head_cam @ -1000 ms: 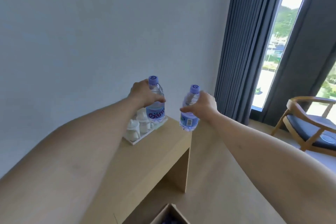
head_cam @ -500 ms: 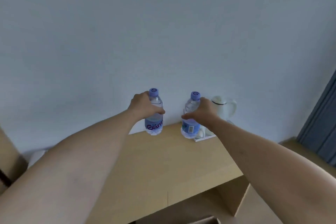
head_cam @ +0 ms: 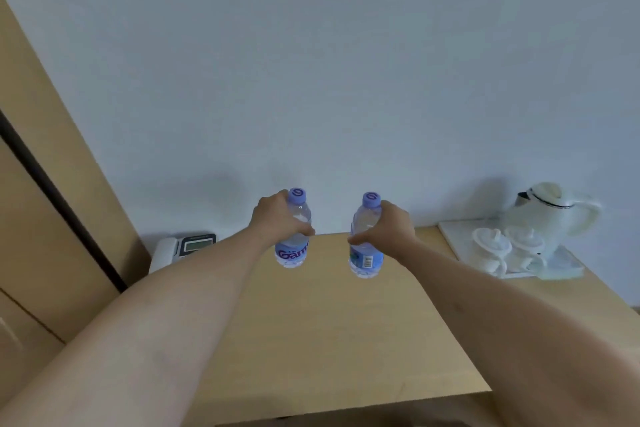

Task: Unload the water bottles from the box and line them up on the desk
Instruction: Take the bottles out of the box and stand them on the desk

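Bottles now lower, over mid tabletop (head_cam: 311, 340); phone (head_cam: 183, 248) in view.
Our left hand (head_cam: 275, 222) & right hand (head_cam: 391, 229) each grip a clear plastic, purple-capped water bottle (head_cam: 294, 253) (head_cam: 365, 260).

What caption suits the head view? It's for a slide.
Left hand and right hand each hold a water bottle upright over the desk.

A light wooden desk (head_cam: 332, 340) carries a telephone (head_cam: 183, 248) at left, a white tray (head_cam: 561, 262) at right.
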Motion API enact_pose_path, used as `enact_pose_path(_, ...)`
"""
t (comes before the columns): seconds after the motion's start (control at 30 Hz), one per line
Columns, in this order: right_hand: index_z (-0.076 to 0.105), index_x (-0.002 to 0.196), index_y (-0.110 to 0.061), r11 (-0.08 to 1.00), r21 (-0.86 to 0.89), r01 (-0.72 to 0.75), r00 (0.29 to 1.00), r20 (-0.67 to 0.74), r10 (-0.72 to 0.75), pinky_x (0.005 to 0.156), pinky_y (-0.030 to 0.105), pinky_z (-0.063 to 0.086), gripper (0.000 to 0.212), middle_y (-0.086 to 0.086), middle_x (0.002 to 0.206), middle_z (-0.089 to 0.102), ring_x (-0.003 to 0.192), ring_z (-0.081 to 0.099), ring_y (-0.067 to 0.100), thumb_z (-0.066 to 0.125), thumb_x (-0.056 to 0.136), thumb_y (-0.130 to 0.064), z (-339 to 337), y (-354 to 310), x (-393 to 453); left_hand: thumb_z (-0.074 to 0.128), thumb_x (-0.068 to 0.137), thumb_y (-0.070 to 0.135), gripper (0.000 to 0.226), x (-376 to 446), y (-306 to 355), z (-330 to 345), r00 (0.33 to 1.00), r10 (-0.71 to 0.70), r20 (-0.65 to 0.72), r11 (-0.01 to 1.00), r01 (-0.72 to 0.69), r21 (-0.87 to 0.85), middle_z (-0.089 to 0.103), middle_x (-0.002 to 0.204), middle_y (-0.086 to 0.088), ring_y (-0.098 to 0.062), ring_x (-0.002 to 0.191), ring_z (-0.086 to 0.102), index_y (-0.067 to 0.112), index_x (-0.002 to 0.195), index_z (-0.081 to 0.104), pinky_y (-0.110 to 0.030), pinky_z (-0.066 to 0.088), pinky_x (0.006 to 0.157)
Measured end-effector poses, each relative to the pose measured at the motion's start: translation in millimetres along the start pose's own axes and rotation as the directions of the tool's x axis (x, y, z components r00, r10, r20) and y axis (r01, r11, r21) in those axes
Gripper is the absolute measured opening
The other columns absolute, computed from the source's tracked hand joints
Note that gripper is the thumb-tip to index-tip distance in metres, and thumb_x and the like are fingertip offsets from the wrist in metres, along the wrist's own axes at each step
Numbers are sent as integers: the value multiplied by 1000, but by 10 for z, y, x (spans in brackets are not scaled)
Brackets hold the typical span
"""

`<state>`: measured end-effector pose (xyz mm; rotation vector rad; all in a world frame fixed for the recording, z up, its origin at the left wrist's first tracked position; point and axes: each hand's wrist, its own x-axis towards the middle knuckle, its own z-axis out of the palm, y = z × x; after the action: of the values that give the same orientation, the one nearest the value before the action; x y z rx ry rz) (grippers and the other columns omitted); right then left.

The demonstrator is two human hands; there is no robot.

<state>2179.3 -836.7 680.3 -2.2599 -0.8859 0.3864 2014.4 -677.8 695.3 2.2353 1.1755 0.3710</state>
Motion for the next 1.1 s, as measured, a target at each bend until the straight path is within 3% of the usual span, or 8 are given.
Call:
enact_pose_path(0.2,56,103,-25,996,-75,52,990,135,-41,70,33,56,67,-5,93,62,85,62,16,89,46,-39,469,51,401,69,50,29,18,335,-430,236,995,-93,29,992,95,-87,63,65,17,-5,63,60,32,66,62,-16,41,53)
enact_pose_path(0.3,57,104,-24,992,-90,86,980,186,-68,68,30,53,68,-2,96,61,85,61,17,90,46,-37,667,84,696,75,53,19,21,524,-532,369,992,-118,33,986,121,-116,56,61,16,-7,58,51,30,56,57,-15,38,51)
enact_pose_path(0.43,55,95,-21,996,-65,65,972,230,-48,58,25,47,60,-2,92,60,79,59,16,88,46,-33,908,174,1107,82,53,11,31,858,-619,578,992,-128,13,987,129,-99,55,81,1,-15,70,52,26,61,56,-17,37,52)
enact_pose_path(0.57,49,82,-17,996,-82,41,968,252,-19,49,21,36,55,2,87,52,68,51,15,88,46,-31,1139,237,1448,83,57,13,34,1133,-666,738,989,-142,-26,990,142,-20,59,99,-4,-21,84,57,17,88,70,-26,46,69)
enact_pose_path(0.77,50,96,-13,1000,0,27,975,219,-26,60,26,41,61,2,96,58,81,56,19,90,52,-25,1394,258,1714,82,54,10,34,1352,-736,894,982,-156,-104,986,149,-69,68,86,1,-20,79,62,15,84,68,-23,43,63)
enact_pose_path(0.87,44,102,-15,997,71,23,981,190,-36,62,23,36,68,1,101,52,86,51,18,91,54,-19,1487,238,1767,84,51,6,52,1431,-745,928,973,-172,-152,970,141,-201,64,85,11,-11,75,58,19,95,60,-5,37,56)
enact_pose_path(1.03,46,115,-15,993,113,40,986,159,-58,70,25,36,73,-2,105,42,87,45,15,90,56,-21,1608,227,1819,84,54,3,60,1549,-784,1007,957,-181,-228,965,128,-228,50,117,-8,-16,89,55,11,109,60,-11,36,69)
enact_pose_path(1.1,46,116,-16,991,134,29,988,147,-48,71,25,36,74,-3,105,39,85,43,13,90,56,-23,1650,202,1845,85,51,4,63,1564,-818,1024,958,-176,-228,970,129,-208,48,117,-9,-14,89,52,11,109,60,-6,34,69)
